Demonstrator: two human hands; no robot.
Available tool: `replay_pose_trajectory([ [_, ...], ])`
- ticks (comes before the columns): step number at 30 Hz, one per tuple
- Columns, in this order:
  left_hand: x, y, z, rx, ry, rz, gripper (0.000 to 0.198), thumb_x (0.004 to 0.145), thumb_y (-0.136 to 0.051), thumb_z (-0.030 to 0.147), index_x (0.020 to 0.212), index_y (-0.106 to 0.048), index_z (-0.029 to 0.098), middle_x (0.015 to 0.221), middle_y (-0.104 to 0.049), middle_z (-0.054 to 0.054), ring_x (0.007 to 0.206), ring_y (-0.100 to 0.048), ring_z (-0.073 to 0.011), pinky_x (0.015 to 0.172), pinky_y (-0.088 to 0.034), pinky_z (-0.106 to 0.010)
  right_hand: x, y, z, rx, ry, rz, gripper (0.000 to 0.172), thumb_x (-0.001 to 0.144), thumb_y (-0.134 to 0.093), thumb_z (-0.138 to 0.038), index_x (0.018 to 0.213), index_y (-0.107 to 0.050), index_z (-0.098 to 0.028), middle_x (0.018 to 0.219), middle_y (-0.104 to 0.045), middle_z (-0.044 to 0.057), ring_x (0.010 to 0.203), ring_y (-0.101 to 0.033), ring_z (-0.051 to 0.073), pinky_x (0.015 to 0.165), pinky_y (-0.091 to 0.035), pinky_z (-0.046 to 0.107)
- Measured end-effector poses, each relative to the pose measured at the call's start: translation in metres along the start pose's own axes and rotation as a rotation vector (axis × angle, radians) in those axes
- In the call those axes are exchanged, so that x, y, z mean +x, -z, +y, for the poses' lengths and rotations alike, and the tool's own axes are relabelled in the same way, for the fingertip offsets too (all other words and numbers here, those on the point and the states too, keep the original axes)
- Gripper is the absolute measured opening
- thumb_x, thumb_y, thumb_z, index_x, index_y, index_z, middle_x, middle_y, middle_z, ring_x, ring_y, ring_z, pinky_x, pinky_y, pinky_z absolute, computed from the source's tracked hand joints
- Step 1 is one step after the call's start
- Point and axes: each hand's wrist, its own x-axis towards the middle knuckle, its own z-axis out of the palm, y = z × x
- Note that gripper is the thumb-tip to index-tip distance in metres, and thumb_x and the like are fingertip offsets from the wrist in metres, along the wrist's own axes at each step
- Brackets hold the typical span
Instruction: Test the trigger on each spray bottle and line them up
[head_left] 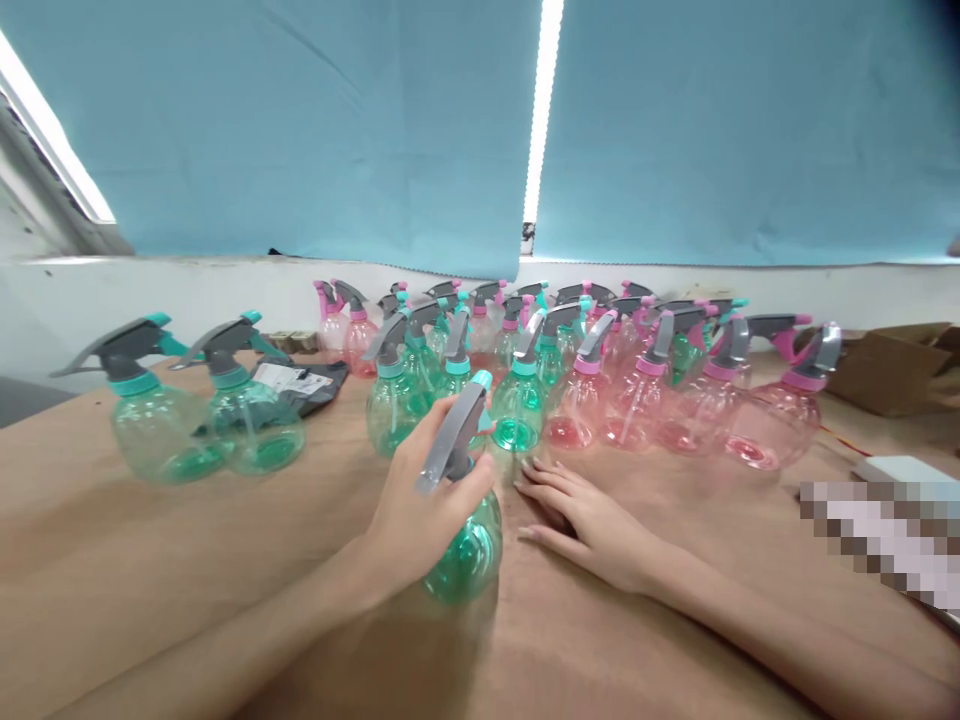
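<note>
My left hand (420,500) is closed around the neck of a green spray bottle (469,550) with a grey and turquoise trigger head. This bottle is in the middle foreground, slightly tilted. To its right, my right hand (585,525) rests on the wooden table (600,640), fingers stretched out and holding nothing. Just beyond the hands stands a front row of bottles, among them a green spray bottle (517,410) and a pink spray bottle (576,410). Fingers partly cover the held bottle's neck.
Two green spray bottles (255,425) stand apart at the left, near a dark plastic packet (319,385) with a white label. More pink and green bottles crowd the back. At the right are a cardboard box (885,370) and a white object (907,475). Blue curtains (337,130) hang behind.
</note>
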Motion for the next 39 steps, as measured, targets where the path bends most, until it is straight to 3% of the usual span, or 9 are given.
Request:
replay_pose_trajectory([
  [5, 0.0, 0.0, 0.0, -0.016, 0.015, 0.005, 0.034, 0.079, -0.054, 0.015, 0.112, -0.053, 0.024, 0.092, -0.059, 0.001, 0.07, -0.052, -0.0128, 0.067, -0.044, -0.026, -0.003, 0.005, -0.014, 0.065, -0.024, 0.005, 0.054, 0.094, -0.051, -0.052, 0.134, -0.054, -0.017, 0.142, -0.052, 0.016, 0.133, -0.046, 0.03, 0.11, -0.038, 0.05],
  [12, -0.006, 0.009, -0.003, -0.002, 0.016, 0.028, 0.037, 0.079, -0.053, 0.014, 0.115, -0.049, 0.022, 0.103, -0.057, -0.003, 0.088, -0.058, -0.0186, 0.078, -0.048, -0.035, 0.012, 0.012, -0.065, 0.204, 0.041, 0.098, 0.06, 0.087, -0.062, -0.053, 0.136, -0.043, -0.022, 0.135, -0.058, 0.012, 0.121, -0.055, 0.028, 0.1, -0.046, 0.047],
  [17, -0.013, 0.036, -0.008, 0.11, 0.025, 0.066, 0.035, 0.085, -0.056, 0.023, 0.119, -0.048, 0.022, 0.111, -0.056, -0.005, 0.101, -0.058, -0.0224, 0.087, -0.048, -0.04, 0.048, 0.004, -0.107, 0.26, 0.057, 0.176, 0.055, 0.082, -0.068, -0.051, 0.122, -0.048, -0.02, 0.122, -0.063, 0.011, 0.113, -0.059, 0.028, 0.093, -0.049, 0.042],
  [21, -0.019, 0.068, -0.015, 0.206, 0.009, 0.067, 0.044, 0.081, -0.062, 0.03, 0.121, -0.048, 0.02, 0.119, -0.055, -0.008, 0.109, -0.056, -0.0256, 0.094, -0.047, -0.045, 0.078, -0.014, -0.135, 0.225, 0.088, 0.218, 0.046, 0.077, -0.073, -0.054, 0.102, -0.056, -0.019, 0.105, -0.065, 0.009, 0.101, -0.061, 0.027, 0.086, -0.051, 0.042],
  [24, -0.028, 0.097, -0.03, 0.173, -0.012, 0.086, 0.056, 0.081, -0.06, 0.032, 0.133, -0.04, 0.024, 0.126, -0.053, -0.009, 0.109, -0.057, -0.0253, 0.092, -0.049, -0.045, 0.099, -0.026, -0.151, 0.187, 0.112, 0.202, 0.047, 0.077, -0.071, -0.056, 0.102, -0.056, -0.019, 0.105, -0.062, 0.01, 0.101, -0.059, 0.028, 0.086, -0.05, 0.043],
  [27, -0.044, 0.127, -0.06, 0.226, -0.118, 0.121, 0.062, 0.081, -0.062, 0.035, 0.136, -0.035, 0.025, 0.128, -0.049, -0.01, 0.109, -0.058, -0.0251, 0.091, -0.05, -0.044, 0.119, -0.031, -0.163, 0.148, 0.119, 0.182, 0.049, 0.08, -0.067, -0.055, 0.11, -0.054, -0.017, 0.109, -0.06, 0.012, 0.106, -0.057, 0.029, 0.089, -0.049, 0.046],
  [31, -0.067, 0.158, -0.106, 0.24, -0.115, 0.251, 0.045, 0.085, -0.057, 0.034, 0.125, -0.042, 0.02, 0.115, -0.054, -0.01, 0.102, -0.06, -0.0252, 0.079, -0.054, -0.038, 0.149, -0.034, -0.172, 0.127, 0.064, 0.138, 0.053, 0.084, -0.063, -0.057, 0.116, -0.053, -0.016, 0.114, -0.06, 0.014, 0.112, -0.056, 0.03, 0.093, -0.047, 0.046],
  [36, -0.072, 0.169, -0.127, 0.201, 0.131, 0.402, 0.03, 0.094, -0.044, 0.04, 0.115, -0.048, 0.019, 0.096, -0.057, -0.005, 0.083, -0.062, -0.0206, 0.065, -0.051, -0.032, 0.182, -0.038, -0.179, 0.039, -0.04, 0.111, 0.056, 0.085, -0.062, -0.055, 0.119, -0.051, -0.011, 0.115, -0.062, 0.019, 0.113, -0.056, 0.032, 0.09, -0.047, 0.044],
  [39, -0.07, 0.168, -0.124, 0.249, 0.184, 0.251, 0.026, 0.094, -0.046, 0.04, 0.107, -0.051, 0.019, 0.081, -0.059, 0.0, 0.067, -0.06, -0.017, 0.061, -0.047, -0.03, 0.194, -0.036, -0.185, -0.079, -0.116, 0.088, 0.05, 0.087, -0.061, -0.053, 0.111, -0.054, -0.01, 0.107, -0.064, 0.019, 0.111, -0.058, 0.034, 0.086, -0.049, 0.043],
])
